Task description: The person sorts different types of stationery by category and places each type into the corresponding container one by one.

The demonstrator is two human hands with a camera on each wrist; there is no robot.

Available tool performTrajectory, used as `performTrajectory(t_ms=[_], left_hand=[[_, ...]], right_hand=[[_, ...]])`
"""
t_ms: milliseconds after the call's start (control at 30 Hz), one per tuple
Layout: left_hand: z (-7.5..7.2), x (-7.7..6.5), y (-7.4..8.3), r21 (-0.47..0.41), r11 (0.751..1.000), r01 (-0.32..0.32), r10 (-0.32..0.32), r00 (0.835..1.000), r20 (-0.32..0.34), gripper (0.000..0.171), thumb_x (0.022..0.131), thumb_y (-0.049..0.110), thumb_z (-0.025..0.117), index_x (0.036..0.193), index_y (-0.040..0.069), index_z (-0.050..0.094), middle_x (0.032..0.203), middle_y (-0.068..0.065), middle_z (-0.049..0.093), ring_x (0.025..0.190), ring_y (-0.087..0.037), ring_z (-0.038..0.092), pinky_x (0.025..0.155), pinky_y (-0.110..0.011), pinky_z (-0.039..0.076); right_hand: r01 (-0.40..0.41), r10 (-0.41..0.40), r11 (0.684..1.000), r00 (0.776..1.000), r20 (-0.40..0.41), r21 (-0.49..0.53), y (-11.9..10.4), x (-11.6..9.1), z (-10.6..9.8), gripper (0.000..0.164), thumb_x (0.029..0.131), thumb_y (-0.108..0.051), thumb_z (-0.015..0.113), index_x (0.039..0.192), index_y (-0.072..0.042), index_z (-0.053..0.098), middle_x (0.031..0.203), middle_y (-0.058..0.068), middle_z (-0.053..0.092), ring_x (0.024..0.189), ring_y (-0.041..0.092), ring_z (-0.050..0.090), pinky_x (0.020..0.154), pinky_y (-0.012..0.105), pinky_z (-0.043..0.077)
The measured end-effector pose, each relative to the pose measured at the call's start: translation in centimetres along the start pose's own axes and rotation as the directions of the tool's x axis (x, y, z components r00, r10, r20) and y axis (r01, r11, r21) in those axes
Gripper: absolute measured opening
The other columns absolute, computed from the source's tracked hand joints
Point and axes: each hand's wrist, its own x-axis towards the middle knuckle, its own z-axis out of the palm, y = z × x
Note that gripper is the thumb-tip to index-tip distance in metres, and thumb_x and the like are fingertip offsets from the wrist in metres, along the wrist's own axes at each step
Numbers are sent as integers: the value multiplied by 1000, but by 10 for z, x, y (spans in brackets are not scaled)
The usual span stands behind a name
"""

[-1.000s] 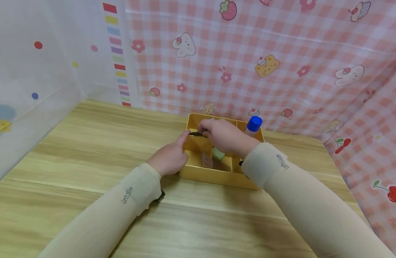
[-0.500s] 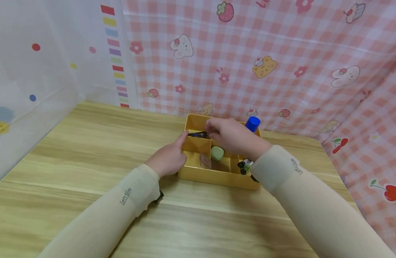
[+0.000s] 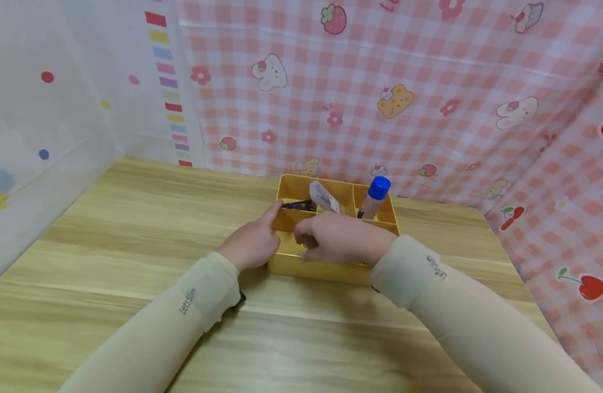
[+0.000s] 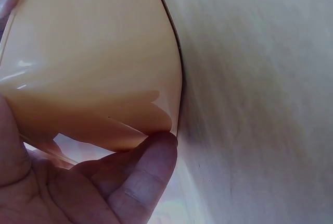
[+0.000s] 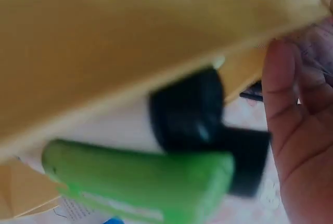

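Observation:
A yellow divided organizer box (image 3: pixel 311 268) stands on the table. My left hand (image 3: pixel 252 242) holds its left end, index finger along the rim in the head view; the left wrist view shows a bent fingertip (image 4: pixel 156 156) at the box's edge. Over the front compartments, my right hand (image 3: pixel 348 236) pinches a small brownish piece (image 3: pixel 308 241) between thumb and fingers. Its kind is hard to tell. Behind that hand, a black pen-like item (image 3: pixel 300 206) lies in the back left compartment and a pale flat packet (image 3: pixel 323 196) leans in the back middle one.
A blue-capped bottle or stick (image 3: pixel 374 197) leans in the back right compartment. Close to the right wrist camera is a green, white and black object (image 5: pixel 140 177) in the box. A pink checked cloth (image 3: pixel 301 109) hangs behind the wooden table (image 3: pixel 301 338).
My right hand has moved from the back compartments forward to the front ones, now with the brownish piece between its fingers. The packet shows again. My left hand stays on the box.

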Motion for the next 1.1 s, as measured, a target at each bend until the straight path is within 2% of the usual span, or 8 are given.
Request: performTrajectory(t_ms=[267, 500, 567, 633, 733, 900, 967, 1100], left_hand=[[1, 3, 0, 1, 1000, -13, 13, 1000, 0, 78, 104, 21, 41, 171, 31, 3, 146, -17, 62, 53, -17, 43, 57, -36, 48], [0, 3, 2, 18, 1000, -20, 20, 1000, -3, 78, 104, 21, 41, 171, 32, 3, 157, -17, 53, 72, -25, 57, 68, -40, 50], [0, 3, 1, 7, 1000, -14, 14, 1000, 0, 79, 103, 22, 41, 171, 32, 2, 159, -15, 52, 70, -24, 57, 67, -39, 50], [0, 2, -1, 1, 1000, -20, 20, 1000, 4, 80, 103, 21, 40, 171, 33, 0, 145, -17, 63, 63, -20, 51, 62, -36, 48], [0, 1, -5, -10, 998, -57, 57, 998, -2, 82, 101, 17, 41, 171, 33, 0, 119, -17, 70, 54, -18, 43, 55, -34, 45], [1, 3, -9, 34, 992, -123, 125, 991, -41, 65, 103, 17, 40, 165, 25, 23, 132, -14, 68, 81, -25, 62, 72, -39, 50], [2, 4, -8, 40, 993, -111, 113, 993, -39, 56, 104, 19, 40, 159, 24, 30, 126, -16, 70, 83, -26, 63, 71, -39, 50], [2, 5, -4, 22, 998, -50, 51, 999, -10, 69, 103, 20, 40, 168, 26, 18, 83, -8, 65, 54, -18, 46, 53, -33, 43]], right_hand=[[7, 17, 996, 962, -271, 88, -5, -19, -33, 16, 106, -22, 62, 116, -9, 65, 91, 0, 71, 74, 12, 64, 70, 29, 58], [91, -9, 989, 832, -555, 120, -26, -24, -48, 18, 110, -16, 50, 118, -6, 62, 92, 4, 69, 71, 17, 61, 67, 32, 55], [128, -31, 984, 811, -584, 124, -31, -22, -46, 16, 110, -14, 51, 118, -4, 60, 94, 5, 69, 73, 17, 61, 68, 31, 55], [164, -68, 979, 817, -572, 118, -36, -18, -42, 12, 109, -15, 54, 115, -5, 58, 93, 5, 68, 74, 17, 61, 68, 31, 55], [182, -101, 974, 879, -467, 132, -41, -9, -33, 12, 109, -19, 57, 111, -7, 55, 92, 3, 64, 73, 15, 60, 66, 29, 54], [129, -90, 982, 960, -263, 135, -38, 4, -15, 16, 108, -22, 58, 115, -8, 55, 96, 2, 63, 78, 13, 60, 69, 26, 52], [115, -83, 984, 972, -220, 135, -34, 6, -11, 18, 109, -22, 57, 118, -7, 54, 96, 2, 62, 77, 13, 60, 70, 26, 52], [105, -64, 984, 963, -262, 144, -30, -1, -16, 15, 111, -22, 53, 115, -8, 52, 90, 4, 60, 71, 15, 57, 66, 27, 50]])
